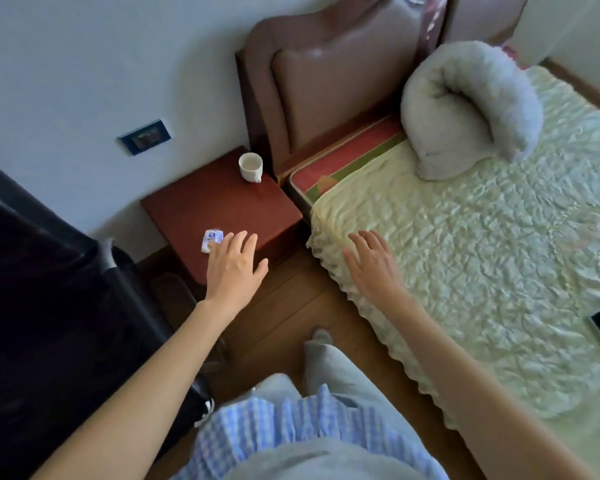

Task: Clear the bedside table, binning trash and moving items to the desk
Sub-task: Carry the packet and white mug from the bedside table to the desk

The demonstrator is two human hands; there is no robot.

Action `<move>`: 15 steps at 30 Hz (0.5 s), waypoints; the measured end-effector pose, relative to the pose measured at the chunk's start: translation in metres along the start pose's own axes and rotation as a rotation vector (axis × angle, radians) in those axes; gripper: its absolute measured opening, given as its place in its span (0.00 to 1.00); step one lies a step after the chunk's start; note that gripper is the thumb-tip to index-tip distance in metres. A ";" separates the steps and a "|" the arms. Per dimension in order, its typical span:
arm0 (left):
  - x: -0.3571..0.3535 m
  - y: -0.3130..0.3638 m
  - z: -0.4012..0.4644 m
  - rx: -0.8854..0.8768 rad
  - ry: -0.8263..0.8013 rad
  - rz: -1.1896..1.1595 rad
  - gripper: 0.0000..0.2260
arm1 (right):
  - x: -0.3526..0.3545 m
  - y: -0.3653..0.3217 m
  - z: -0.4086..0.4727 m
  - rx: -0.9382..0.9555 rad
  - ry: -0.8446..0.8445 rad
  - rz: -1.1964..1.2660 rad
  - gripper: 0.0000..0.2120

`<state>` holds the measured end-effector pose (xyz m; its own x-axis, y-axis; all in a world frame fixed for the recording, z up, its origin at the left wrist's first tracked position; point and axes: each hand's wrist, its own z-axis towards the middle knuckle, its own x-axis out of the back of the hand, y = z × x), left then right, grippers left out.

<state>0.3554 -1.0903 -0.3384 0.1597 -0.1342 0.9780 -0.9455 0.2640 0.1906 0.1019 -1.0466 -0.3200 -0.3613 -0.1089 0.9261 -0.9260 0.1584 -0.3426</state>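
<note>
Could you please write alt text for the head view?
A person's open left hand reaches for a small white-and-blue wrapper on a red-brown wooden bedside table, where a white ceramic cup also stands. The open right hand hovers over the pale green bedspread.

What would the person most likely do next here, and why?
Probably close the left hand on the small packet. The open fingers already reach its edge at the front of the bedside table, while the cup stands at the far corner. The right hand is open and empty.
</note>
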 end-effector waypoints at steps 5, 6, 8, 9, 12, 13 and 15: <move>-0.011 0.009 0.029 0.180 0.038 -0.029 0.24 | 0.007 0.015 0.069 0.154 -0.094 -0.046 0.22; -0.013 0.008 0.033 0.217 0.030 -0.032 0.24 | 0.006 0.015 0.079 0.178 -0.107 -0.049 0.21; -0.018 0.002 0.040 0.285 0.017 -0.032 0.24 | 0.001 0.013 0.100 0.234 -0.132 -0.052 0.20; -0.021 -0.002 0.044 0.312 0.014 -0.029 0.23 | -0.001 0.011 0.111 0.262 -0.143 -0.051 0.20; -0.029 -0.017 0.059 0.378 0.016 -0.037 0.23 | -0.015 0.005 0.149 0.310 -0.191 -0.048 0.20; -0.032 -0.023 0.065 0.399 0.018 -0.042 0.22 | -0.020 0.001 0.162 0.318 -0.208 -0.050 0.22; -0.037 -0.033 0.078 0.434 0.021 -0.046 0.22 | -0.029 -0.009 0.189 0.329 -0.214 -0.048 0.26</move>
<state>0.3589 -1.1686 -0.3873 0.2062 -0.1157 0.9716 -0.9681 -0.1684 0.1854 0.0995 -1.2301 -0.3736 -0.2993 -0.3166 0.9001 -0.9153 -0.1712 -0.3646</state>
